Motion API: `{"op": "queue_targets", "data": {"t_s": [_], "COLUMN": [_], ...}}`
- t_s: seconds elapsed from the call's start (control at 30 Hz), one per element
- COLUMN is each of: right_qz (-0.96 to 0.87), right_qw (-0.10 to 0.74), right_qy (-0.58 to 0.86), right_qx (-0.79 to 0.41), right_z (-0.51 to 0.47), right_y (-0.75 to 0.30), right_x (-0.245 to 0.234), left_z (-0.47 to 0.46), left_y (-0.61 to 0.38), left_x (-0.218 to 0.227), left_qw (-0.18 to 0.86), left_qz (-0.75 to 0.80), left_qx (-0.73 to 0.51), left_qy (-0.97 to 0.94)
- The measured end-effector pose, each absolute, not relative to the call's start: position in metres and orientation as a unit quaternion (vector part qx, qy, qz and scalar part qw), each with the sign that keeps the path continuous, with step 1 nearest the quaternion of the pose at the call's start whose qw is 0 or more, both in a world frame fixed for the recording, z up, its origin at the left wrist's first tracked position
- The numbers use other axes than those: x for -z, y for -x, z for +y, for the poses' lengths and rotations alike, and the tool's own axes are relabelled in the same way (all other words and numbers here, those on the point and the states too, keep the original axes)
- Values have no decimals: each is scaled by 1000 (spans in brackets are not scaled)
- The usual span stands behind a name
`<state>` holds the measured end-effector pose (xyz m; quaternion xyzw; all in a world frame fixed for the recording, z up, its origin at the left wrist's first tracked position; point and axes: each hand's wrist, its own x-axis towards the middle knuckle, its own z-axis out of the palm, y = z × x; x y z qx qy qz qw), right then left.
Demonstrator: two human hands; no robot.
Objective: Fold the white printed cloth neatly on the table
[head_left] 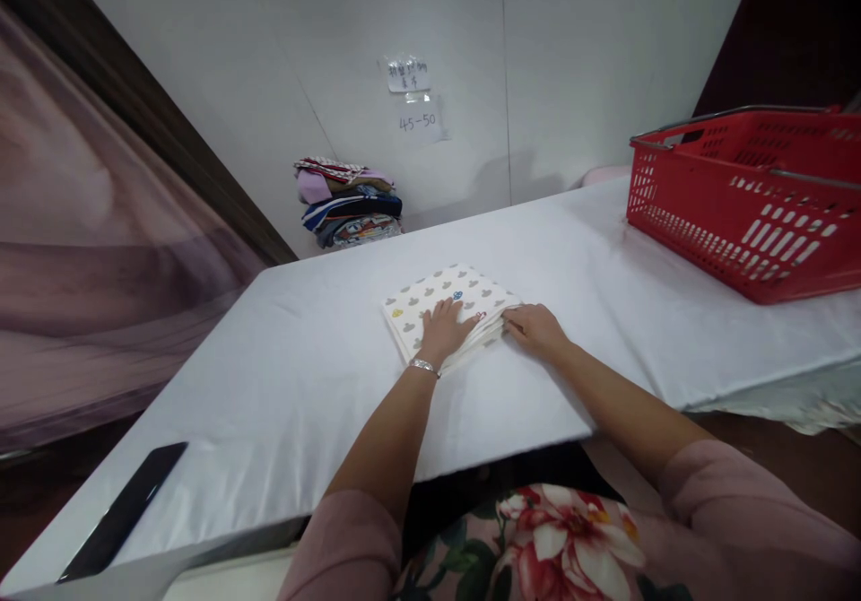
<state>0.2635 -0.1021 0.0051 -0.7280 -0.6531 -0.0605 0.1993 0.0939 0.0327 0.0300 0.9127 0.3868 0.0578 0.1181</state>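
**A:** What does the head camera show?

**B:** A folded cloth [449, 300] with little grey shapes lies near the middle of the worktop [302, 386].

**A:** What are the hands doing?

**B:** The left hand [444, 327] lies flat on top of the cloth. Its fingers are spread and it is not gripping. The right hand [536, 327] touches the cloth's right edge. I cannot tell if it pinches the layers or just rests there.

**A:** How would the cloth feel?

**B:** I think it is soft, thin and light. It would flop if you lifted it by one corner, and the layers could slide apart. It is best to take it by two sides, or slip a hand under it.

**A:** What else is there?

**B:** A red basket [746, 206] stands at the right end of the worktop. A pile of folded clothes [350, 202] sits by the far left corner. A dark phone [125, 511] lies by the near left corner.
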Motion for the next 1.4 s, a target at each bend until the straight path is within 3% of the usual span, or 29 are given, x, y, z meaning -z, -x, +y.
{"op": "queue_targets", "data": {"t_s": [0.3, 0.87, 1.03, 1.2, 1.4], "right_qz": [-641, -631, -624, -609, -659], "right_qw": [158, 195, 266, 378, 396], "right_qy": [749, 750, 734, 691, 632], "right_qx": [44, 41, 40, 93, 98], "right_z": [-97, -100, -108, -109, -75], "right_y": [-266, -278, -279, -266, -250], "right_x": [-4, 6, 7, -2, -39], "left_z": [31, 11, 16, 42, 64], "left_y": [-94, -89, -80, -48, -22], "left_x": [-36, -27, -39, -37, -25], "left_qw": [143, 166, 173, 126, 147], "left_qz": [394, 350, 358, 476, 578], "left_qx": [-47, -90, -112, -140, -205], "left_qy": [-907, -917, -911, -859, -776]}}
